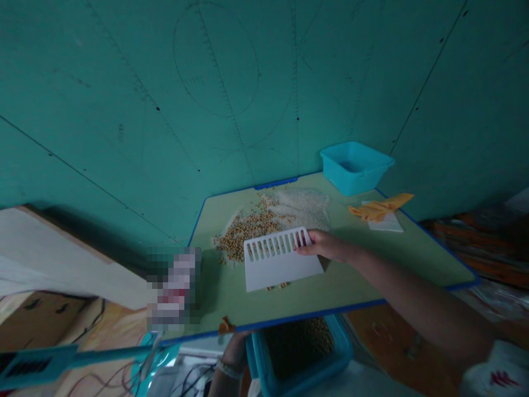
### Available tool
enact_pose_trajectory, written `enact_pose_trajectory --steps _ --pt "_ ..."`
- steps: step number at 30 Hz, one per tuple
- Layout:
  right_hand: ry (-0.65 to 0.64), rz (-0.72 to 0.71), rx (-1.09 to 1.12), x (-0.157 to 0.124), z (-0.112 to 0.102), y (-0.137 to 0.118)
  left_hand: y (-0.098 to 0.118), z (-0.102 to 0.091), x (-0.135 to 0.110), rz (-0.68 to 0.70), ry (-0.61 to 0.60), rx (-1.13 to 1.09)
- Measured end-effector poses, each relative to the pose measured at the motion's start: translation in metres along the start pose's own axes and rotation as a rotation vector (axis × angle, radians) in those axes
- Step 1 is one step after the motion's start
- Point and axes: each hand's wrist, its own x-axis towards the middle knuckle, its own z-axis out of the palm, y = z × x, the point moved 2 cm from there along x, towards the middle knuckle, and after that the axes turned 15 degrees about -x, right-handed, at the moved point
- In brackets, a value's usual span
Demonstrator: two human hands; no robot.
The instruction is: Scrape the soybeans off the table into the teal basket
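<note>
My right hand grips the right end of a white plastic slotted scraper standing on a pale green table with a blue edge. Behind the scraper lies a mixed pile of tan beans and white rice. A few beans lie in front of the scraper. My left hand is below the table's near edge, holding the rim of a blue bin that contains beans; its fingers are mostly hidden.
An empty blue tub stands at the table's far right corner. Orange and white cards lie beside it. A teal wall rises behind the table. A blurred object sits at the table's left edge.
</note>
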Motion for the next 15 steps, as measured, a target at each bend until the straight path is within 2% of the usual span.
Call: enact_pose_trajectory --steps 6,15 --pt "-0.046 0.022 0.002 -0.0004 0.0017 -0.0003 -0.0004 -0.0023 0.0026 0.037 -0.009 -0.03" --pt "-0.184 -0.002 -0.079 -0.004 0.0056 -0.0027 0.0 -0.0027 0.0026 0.114 -0.059 -0.04"
